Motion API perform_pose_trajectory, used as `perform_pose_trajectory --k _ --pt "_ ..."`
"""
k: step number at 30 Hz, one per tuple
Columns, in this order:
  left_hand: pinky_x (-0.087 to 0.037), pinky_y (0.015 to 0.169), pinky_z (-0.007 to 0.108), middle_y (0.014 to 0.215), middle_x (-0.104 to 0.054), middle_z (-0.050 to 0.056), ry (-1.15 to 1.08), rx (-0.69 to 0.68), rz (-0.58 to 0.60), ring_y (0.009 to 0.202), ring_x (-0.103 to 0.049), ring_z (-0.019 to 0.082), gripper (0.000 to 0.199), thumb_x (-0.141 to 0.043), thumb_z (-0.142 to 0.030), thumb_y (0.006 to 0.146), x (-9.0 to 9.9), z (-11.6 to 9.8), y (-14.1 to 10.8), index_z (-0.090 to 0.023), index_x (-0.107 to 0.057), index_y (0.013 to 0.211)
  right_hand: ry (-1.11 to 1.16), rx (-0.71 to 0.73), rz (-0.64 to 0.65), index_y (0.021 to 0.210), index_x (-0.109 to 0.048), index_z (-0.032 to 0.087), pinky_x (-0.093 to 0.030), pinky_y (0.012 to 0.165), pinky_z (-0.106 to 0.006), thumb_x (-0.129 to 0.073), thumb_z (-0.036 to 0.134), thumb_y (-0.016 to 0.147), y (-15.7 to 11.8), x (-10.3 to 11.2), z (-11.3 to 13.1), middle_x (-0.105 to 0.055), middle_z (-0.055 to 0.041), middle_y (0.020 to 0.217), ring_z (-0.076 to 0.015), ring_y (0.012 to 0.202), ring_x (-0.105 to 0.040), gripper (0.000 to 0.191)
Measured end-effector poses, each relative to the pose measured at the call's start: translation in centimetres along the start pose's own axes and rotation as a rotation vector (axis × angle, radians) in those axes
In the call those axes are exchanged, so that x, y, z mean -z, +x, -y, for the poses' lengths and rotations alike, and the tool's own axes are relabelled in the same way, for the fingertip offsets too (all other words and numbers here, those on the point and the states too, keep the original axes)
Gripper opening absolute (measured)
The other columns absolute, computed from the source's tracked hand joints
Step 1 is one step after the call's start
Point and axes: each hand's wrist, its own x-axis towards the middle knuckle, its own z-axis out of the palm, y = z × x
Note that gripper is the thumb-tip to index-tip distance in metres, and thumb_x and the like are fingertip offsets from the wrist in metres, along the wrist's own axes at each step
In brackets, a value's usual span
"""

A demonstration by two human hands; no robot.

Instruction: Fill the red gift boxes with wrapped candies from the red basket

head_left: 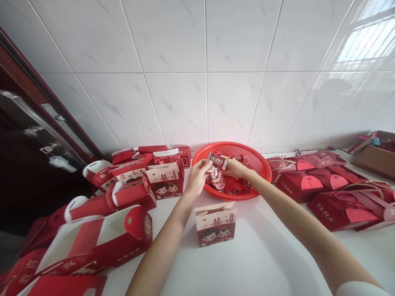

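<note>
My left hand (197, 177) and my right hand (236, 168) meet over a round red plastic basket (247, 153). A small red printed packet (216, 161) is pinched between them, its left side in my left hand's fingers and its right edge against my right fingertips. A heart-shaped red-and-white piece (219, 183) hangs just below it. Further red packets and sweets (236, 188) lie in the basket, partly hidden by my hands. A cream-and-red paper gift box (215, 225) stands open on the white counter in front of the basket, below my hands.
Many red-and-cream gift boxes (132, 181) are heaped along the counter's left side, and red gift bags with twine handles (339, 201) lie on the right. A cardboard box (375, 160) sits at the far right. White tiles (173, 102) form the back wall, and a dark door (33, 139) stands at left.
</note>
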Motion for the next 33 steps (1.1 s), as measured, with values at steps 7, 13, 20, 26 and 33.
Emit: perform_pose_trajectory --k 7,13,20,26,33 --pt "-0.038 0.061 0.024 0.069 -0.057 -0.004 0.011 -0.020 -0.012 0.063 -0.048 0.010 0.035 -0.091 -0.038 0.057 -0.2 -0.1 -0.2 -0.017 -0.065 0.067 0.646 -0.004 -0.166 0.081 -0.064 0.017 -0.045 0.049 -0.026 -0.060 0.046 0.085 -1.2 1.5 -0.5 -0.054 0.0040 0.051 -0.0131 0.046 -0.053 0.030" --pt "-0.037 0.060 0.024 0.066 -0.057 -0.004 0.016 -0.039 -0.077 0.062 -0.047 0.010 0.035 -0.091 -0.039 0.057 -0.4 0.1 -0.4 -0.017 -0.065 0.066 1.015 0.005 -0.294 0.085 -0.064 0.018 -0.053 0.058 -0.027 -0.072 0.056 0.071 -1.4 2.4 -0.3 -0.068 -0.0031 0.080 -0.0122 0.060 -0.059 0.041" --pt "-0.043 0.069 0.025 0.069 -0.060 -0.003 -0.067 -0.032 -0.125 0.068 -0.056 0.012 0.033 -0.088 -0.038 0.062 0.0 0.4 0.3 -0.019 -0.061 0.068 1.132 -0.086 -0.507 0.085 -0.055 0.022 -0.049 0.056 -0.026 -0.066 0.051 0.071 -0.9 2.9 -1.9 -0.066 -0.0015 0.078 -0.0131 0.060 -0.059 0.033" --pt "-0.044 0.070 0.025 0.074 -0.065 -0.002 -0.114 -0.011 -0.137 0.073 -0.060 0.013 0.027 -0.086 -0.033 0.064 0.5 0.5 0.8 -0.020 -0.064 0.071 0.950 -0.138 -0.489 0.083 -0.050 0.023 -0.046 0.054 -0.025 -0.055 0.040 0.074 0.0 2.3 -3.0 -0.064 -0.0005 0.072 -0.0148 0.062 -0.061 0.019" --pt "-0.045 0.070 0.026 0.078 -0.067 -0.001 -0.144 -0.003 -0.140 0.072 -0.060 0.013 0.026 -0.086 -0.033 0.064 0.6 0.5 0.9 -0.019 -0.065 0.072 0.465 -0.032 -0.022 0.074 -0.068 0.018 -0.047 0.060 -0.026 -0.065 0.018 0.073 1.7 1.2 -0.5 -0.065 0.0009 0.060 -0.0156 0.058 -0.060 0.003"
